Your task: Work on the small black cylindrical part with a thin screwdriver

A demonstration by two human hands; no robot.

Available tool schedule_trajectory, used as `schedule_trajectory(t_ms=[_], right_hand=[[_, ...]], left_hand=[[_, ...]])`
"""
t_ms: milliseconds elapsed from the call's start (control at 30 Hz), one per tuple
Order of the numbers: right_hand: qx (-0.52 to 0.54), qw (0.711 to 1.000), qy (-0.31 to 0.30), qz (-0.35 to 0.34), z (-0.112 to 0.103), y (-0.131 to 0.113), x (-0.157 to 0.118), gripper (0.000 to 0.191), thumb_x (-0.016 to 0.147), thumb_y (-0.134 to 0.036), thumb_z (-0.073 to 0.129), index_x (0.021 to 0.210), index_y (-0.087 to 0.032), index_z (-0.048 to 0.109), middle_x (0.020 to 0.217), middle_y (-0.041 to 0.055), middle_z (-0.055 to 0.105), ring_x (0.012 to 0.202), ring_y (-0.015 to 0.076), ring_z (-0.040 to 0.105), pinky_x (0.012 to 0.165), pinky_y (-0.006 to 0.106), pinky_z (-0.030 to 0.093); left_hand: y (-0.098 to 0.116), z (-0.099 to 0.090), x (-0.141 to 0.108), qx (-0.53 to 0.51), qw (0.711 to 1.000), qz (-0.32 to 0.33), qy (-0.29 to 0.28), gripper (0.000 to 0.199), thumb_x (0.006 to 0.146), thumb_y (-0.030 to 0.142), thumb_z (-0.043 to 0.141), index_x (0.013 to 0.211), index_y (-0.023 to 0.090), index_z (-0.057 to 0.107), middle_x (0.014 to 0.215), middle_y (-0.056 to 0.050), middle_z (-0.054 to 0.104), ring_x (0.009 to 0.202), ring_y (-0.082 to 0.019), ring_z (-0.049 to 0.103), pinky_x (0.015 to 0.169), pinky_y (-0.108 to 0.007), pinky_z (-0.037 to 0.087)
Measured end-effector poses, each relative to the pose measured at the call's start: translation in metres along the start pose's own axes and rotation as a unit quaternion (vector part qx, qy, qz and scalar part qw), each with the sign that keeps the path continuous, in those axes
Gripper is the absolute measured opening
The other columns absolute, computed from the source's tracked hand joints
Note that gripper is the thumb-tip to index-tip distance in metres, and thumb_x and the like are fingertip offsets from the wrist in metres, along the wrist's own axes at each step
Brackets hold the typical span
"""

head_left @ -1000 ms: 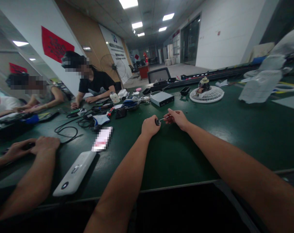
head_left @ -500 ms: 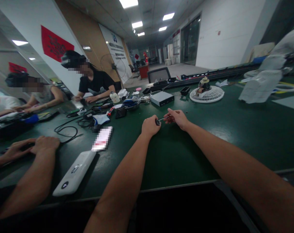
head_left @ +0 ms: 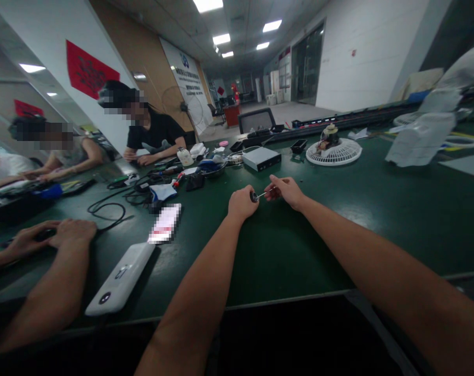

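Observation:
My left hand point(head_left: 241, 203) is closed in a fist above the green table, around what looks like a screwdriver point(head_left: 254, 197) with a dark, round handle end. Its thin metal shaft sticks out to the right, into the curled fingers of my right hand point(head_left: 287, 191). The thumb and fingertips there are drawn together about the shaft's far end; whether they also hold some small piece is hidden. Just beyond both hands lies a silver box-shaped drive point(head_left: 261, 158). A white fan grille point(head_left: 334, 152) with a motor on top rests farther right.
A co-worker's hands point(head_left: 60, 235) are on the table at left. Near them lie a white power bank point(head_left: 121, 279) and a lit phone point(head_left: 165, 223). Cables point(head_left: 107, 206), a cloth point(head_left: 163, 192) and loose parts crowd the left middle. A plastic-wrapped object point(head_left: 421, 138) stands right.
The metal shaft shows at a slightly different angle between my hands. My hands stay nearly in place. Across the table, a person's hand has shifted slightly.

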State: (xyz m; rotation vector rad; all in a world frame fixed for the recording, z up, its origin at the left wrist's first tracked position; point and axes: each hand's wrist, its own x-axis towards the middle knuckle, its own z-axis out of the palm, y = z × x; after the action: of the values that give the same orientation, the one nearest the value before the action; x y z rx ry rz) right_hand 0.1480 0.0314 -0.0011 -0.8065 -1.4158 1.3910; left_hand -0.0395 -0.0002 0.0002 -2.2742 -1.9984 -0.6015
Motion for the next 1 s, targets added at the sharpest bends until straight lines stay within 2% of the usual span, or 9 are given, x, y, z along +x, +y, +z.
schedule_trajectory(t_ms=[100, 200, 400, 600, 700, 833, 1000], right_hand=[[-0.021, 0.999, 0.024, 0.000, -0.0005, -0.0002, 0.0009, 0.055, 0.091, -0.063, 0.063, 0.065, -0.014, 0.069, 0.062, 0.0116, 0.074, 0.051, 0.0157, 0.067, 0.050, 0.024, 0.048], [-0.035, 0.998, 0.052, -0.021, -0.0004, -0.0004, 0.0016, 0.054, 0.090, -0.064, 0.065, 0.066, -0.015, 0.068, 0.065, 0.0115, 0.075, 0.052, 0.0153, 0.067, 0.050, 0.024, 0.046], [-0.015, 1.000, -0.003, -0.022, 0.0009, -0.0016, -0.0011, 0.057, 0.085, -0.069, 0.066, 0.068, -0.014, 0.071, 0.067, 0.0121, 0.076, 0.058, 0.0177, 0.070, 0.054, 0.026, 0.049], [-0.082, 0.994, 0.046, -0.064, 0.0028, -0.0024, -0.0018, 0.054, 0.089, -0.064, 0.065, 0.066, -0.015, 0.071, 0.059, 0.0092, 0.071, 0.053, 0.0159, 0.065, 0.056, 0.027, 0.049], [-0.073, 0.994, 0.032, -0.080, 0.0052, -0.0042, -0.0029, 0.055, 0.087, -0.066, 0.066, 0.069, -0.015, 0.073, 0.063, 0.0099, 0.073, 0.058, 0.0167, 0.068, 0.055, 0.026, 0.048], [-0.044, 0.998, -0.004, -0.050, 0.0055, -0.0045, -0.0036, 0.061, 0.083, -0.072, 0.065, 0.070, -0.013, 0.073, 0.063, 0.0106, 0.073, 0.055, 0.0170, 0.068, 0.054, 0.027, 0.048], [-0.063, 0.996, 0.034, -0.062, 0.0036, -0.0004, -0.0009, 0.062, 0.083, -0.073, 0.066, 0.067, -0.013, 0.073, 0.058, 0.0092, 0.071, 0.051, 0.0155, 0.065, 0.051, 0.026, 0.046]], left_hand=[[0.0013, -0.0008, 0.0002, 0.003, 1.000, 0.005, -0.001, 0.014, 0.087, 0.034, 0.067, 0.098, 0.024, 0.067, 0.097, -0.008, 0.076, 0.093, -0.025, 0.070, 0.083, -0.034, 0.051], [0.0016, -0.0007, 0.0006, 0.001, 1.000, 0.010, 0.001, 0.014, 0.088, 0.034, 0.067, 0.098, 0.024, 0.066, 0.097, -0.008, 0.076, 0.092, -0.025, 0.070, 0.083, -0.034, 0.051], [-0.0004, 0.0006, 0.0009, 0.001, 1.000, 0.004, 0.002, 0.015, 0.087, 0.036, 0.067, 0.097, 0.025, 0.066, 0.096, -0.007, 0.076, 0.089, -0.025, 0.070, 0.078, -0.034, 0.051], [-0.0009, 0.0019, 0.0019, 0.005, 1.000, 0.025, 0.008, 0.012, 0.088, 0.033, 0.066, 0.094, 0.024, 0.065, 0.092, -0.007, 0.075, 0.087, -0.024, 0.070, 0.079, -0.034, 0.050], [-0.0033, 0.0030, 0.0020, 0.003, 1.000, 0.021, 0.014, 0.012, 0.088, 0.034, 0.066, 0.094, 0.024, 0.064, 0.092, -0.007, 0.075, 0.086, -0.024, 0.070, 0.078, -0.033, 0.050], [-0.0063, 0.0051, 0.0023, 0.002, 1.000, 0.024, 0.015, 0.013, 0.087, 0.035, 0.066, 0.094, 0.024, 0.064, 0.093, -0.007, 0.075, 0.087, -0.024, 0.069, 0.077, -0.034, 0.050], [-0.0039, 0.0058, 0.0033, 0.016, 0.999, 0.037, 0.014, 0.012, 0.087, 0.032, 0.065, 0.096, 0.024, 0.065, 0.091, -0.007, 0.075, 0.085, -0.024, 0.069, 0.078, -0.033, 0.050]])
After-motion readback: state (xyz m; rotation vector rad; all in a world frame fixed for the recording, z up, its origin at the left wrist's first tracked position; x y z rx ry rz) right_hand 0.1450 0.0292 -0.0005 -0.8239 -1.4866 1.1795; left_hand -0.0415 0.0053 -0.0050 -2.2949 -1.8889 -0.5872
